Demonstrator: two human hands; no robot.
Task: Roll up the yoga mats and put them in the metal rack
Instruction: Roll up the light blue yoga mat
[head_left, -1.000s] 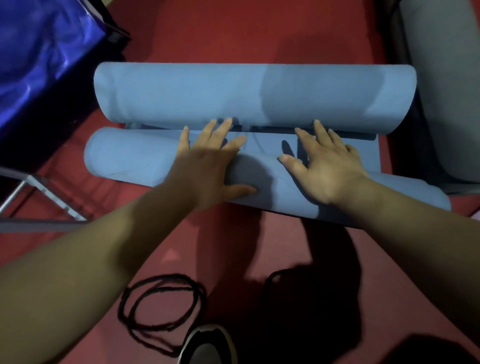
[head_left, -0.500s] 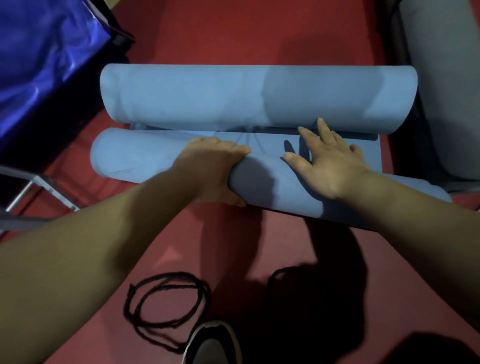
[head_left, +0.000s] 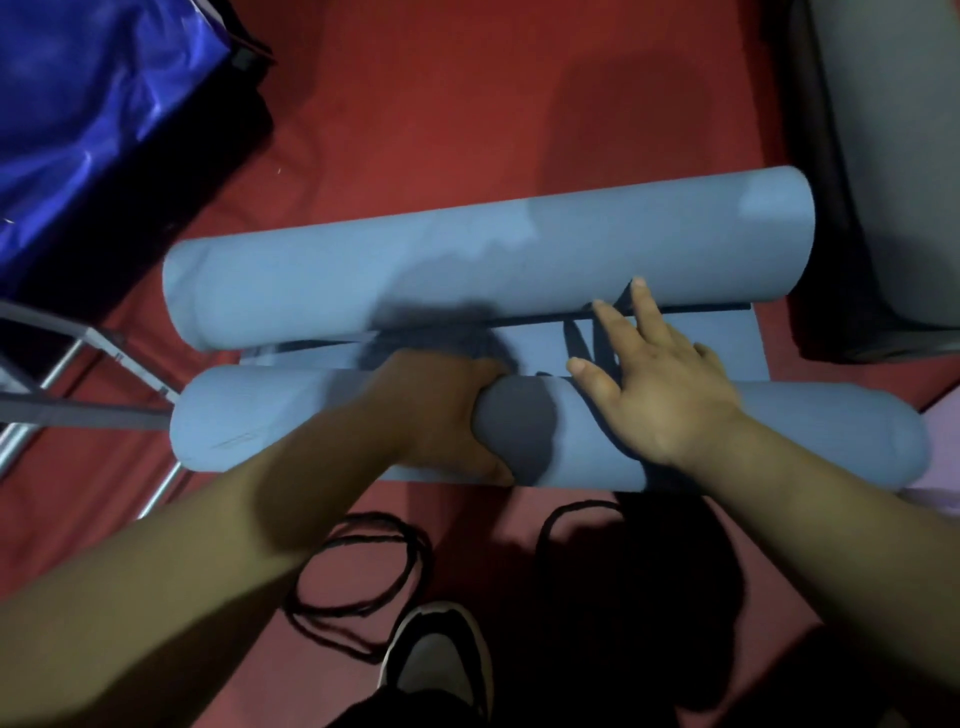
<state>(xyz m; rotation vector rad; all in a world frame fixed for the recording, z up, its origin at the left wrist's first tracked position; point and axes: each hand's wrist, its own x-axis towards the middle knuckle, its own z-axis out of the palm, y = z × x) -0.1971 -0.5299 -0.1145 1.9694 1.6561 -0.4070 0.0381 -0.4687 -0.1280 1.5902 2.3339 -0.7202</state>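
Observation:
A light blue yoga mat lies on the red floor, rolled from both ends. The far roll (head_left: 488, 260) is thick; the near roll (head_left: 779, 441) lies just in front of it, with a short flat strip (head_left: 691, 343) between them. My left hand (head_left: 441, 415) grips the middle of the near roll, fingers curled over its top. My right hand (head_left: 660, 384) rests flat on the near roll and the strip, fingers straight and reaching the far roll. Grey bars of a metal rack (head_left: 78, 395) show at the left edge.
A shiny blue bag (head_left: 78, 114) sits at the upper left. A grey padded thing (head_left: 893, 156) stands at the right. A black cord loop (head_left: 358, 571) and a shoe (head_left: 441, 665) lie on the floor near me.
My left hand went from flat on the near roll to curled round it. The view shifted, so the rolls now sit lower and slightly tilted, and the right fingers reach the far roll.

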